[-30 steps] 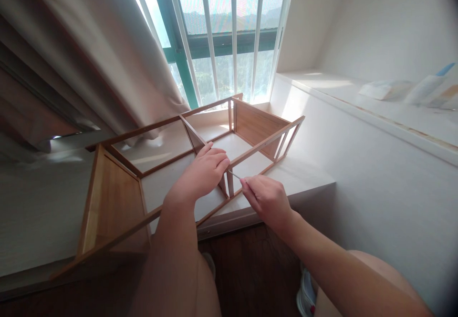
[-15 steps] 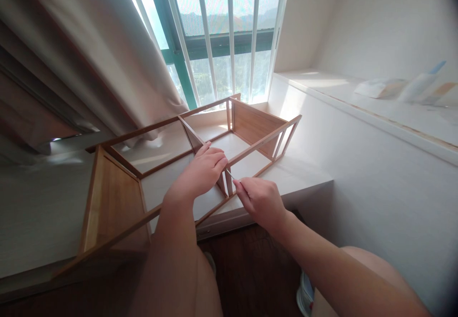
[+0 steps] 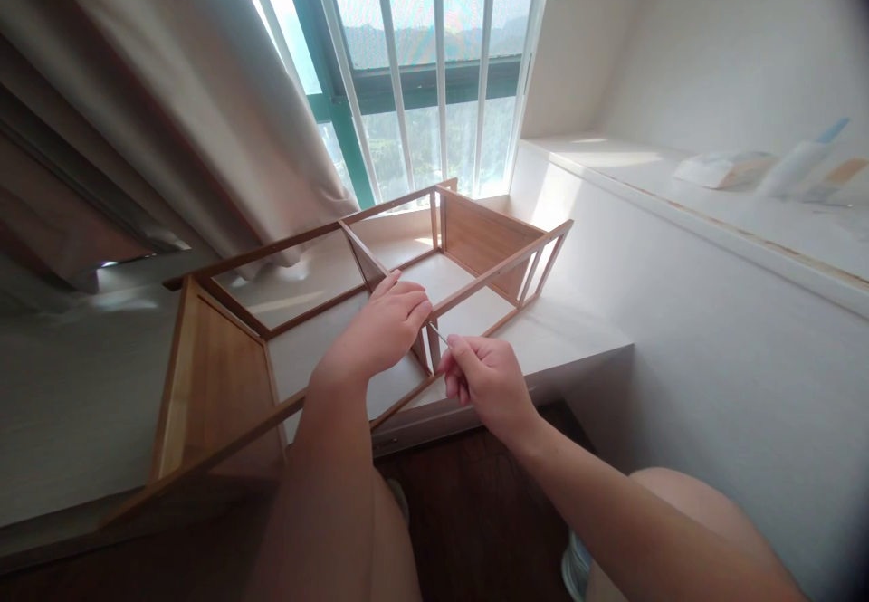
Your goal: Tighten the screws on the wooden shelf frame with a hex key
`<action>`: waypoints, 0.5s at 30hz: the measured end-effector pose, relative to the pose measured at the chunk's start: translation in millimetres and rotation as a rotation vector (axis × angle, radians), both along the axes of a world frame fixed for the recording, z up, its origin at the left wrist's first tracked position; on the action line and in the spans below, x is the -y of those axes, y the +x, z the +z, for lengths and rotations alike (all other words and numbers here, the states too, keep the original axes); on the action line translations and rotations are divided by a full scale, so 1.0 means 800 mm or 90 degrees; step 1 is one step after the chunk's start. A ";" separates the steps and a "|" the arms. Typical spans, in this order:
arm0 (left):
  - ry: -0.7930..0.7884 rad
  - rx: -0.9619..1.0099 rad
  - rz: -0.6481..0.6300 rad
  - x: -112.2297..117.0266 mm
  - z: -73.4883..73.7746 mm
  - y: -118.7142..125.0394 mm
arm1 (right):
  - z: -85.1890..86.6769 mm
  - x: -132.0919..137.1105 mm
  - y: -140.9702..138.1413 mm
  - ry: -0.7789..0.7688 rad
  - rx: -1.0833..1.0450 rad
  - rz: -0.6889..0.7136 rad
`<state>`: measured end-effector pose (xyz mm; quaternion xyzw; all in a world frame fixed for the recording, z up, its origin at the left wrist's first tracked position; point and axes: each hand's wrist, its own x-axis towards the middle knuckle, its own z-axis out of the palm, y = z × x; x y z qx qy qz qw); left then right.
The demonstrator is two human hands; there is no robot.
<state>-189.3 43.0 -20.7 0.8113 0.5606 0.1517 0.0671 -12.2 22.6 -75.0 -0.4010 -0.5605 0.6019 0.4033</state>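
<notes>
A person's right hand (image 3: 487,381) pinched a thin metal tool (image 3: 438,333) against a wooden shelf frame (image 3: 368,265) lying on a window ledge (image 3: 577,330); the left hand (image 3: 380,326) clasped the frame beside the tool.

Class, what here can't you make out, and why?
In the head view:
Grip end of the thin metal rod, hidden by the right hand.
Part of the wooden frame, behind the left hand.
Any print on the white packet, blurred.
Rest of the right shoe, cut off by the bottom edge.
</notes>
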 end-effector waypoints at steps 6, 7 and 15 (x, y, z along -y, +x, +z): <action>0.001 0.008 0.002 -0.002 0.001 0.000 | -0.001 0.005 -0.007 -0.216 -0.169 0.015; 0.001 0.010 0.000 -0.002 0.000 0.000 | -0.002 0.006 -0.008 -0.211 -0.174 0.010; -0.006 0.034 0.012 -0.001 -0.001 0.000 | -0.010 0.010 -0.004 -0.013 -0.062 -0.009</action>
